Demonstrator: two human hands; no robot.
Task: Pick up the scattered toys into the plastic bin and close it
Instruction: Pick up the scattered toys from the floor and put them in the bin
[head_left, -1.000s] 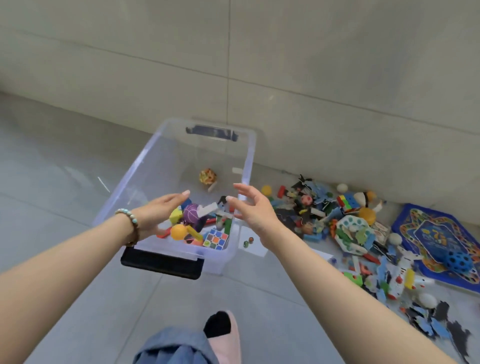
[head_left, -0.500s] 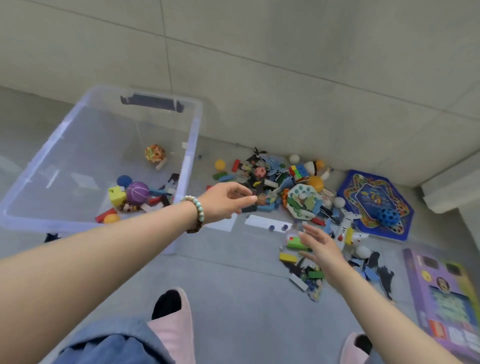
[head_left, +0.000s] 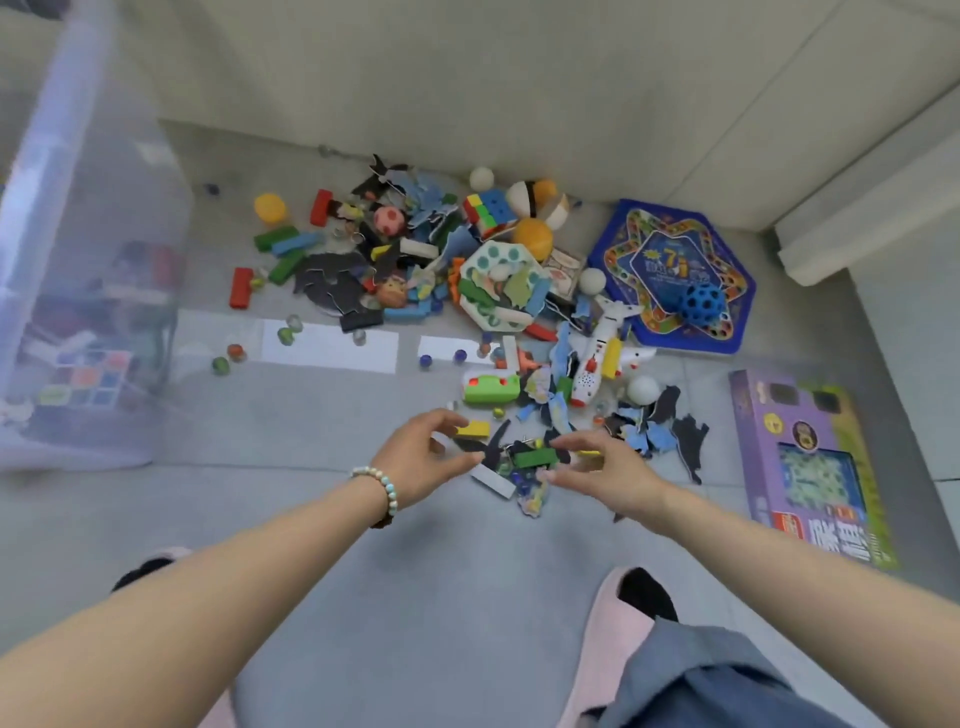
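Here both hands hover with fingers spread, holding nothing: the left hand (head_left: 421, 457) beside a yellow block (head_left: 474, 429), the right hand (head_left: 597, 467) near a green block (head_left: 532, 458) between them. Toys (head_left: 501, 291) litter the floor (head_left: 441, 597); the bin (head_left: 93, 260) stands well left.

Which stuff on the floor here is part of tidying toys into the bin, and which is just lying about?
For the job:
plastic bin, green block, yellow block, toy plane, puzzle cube, blue holey ball, left hand, right hand

Just lying about:
white paper strip, pink slipper, bead bracelet
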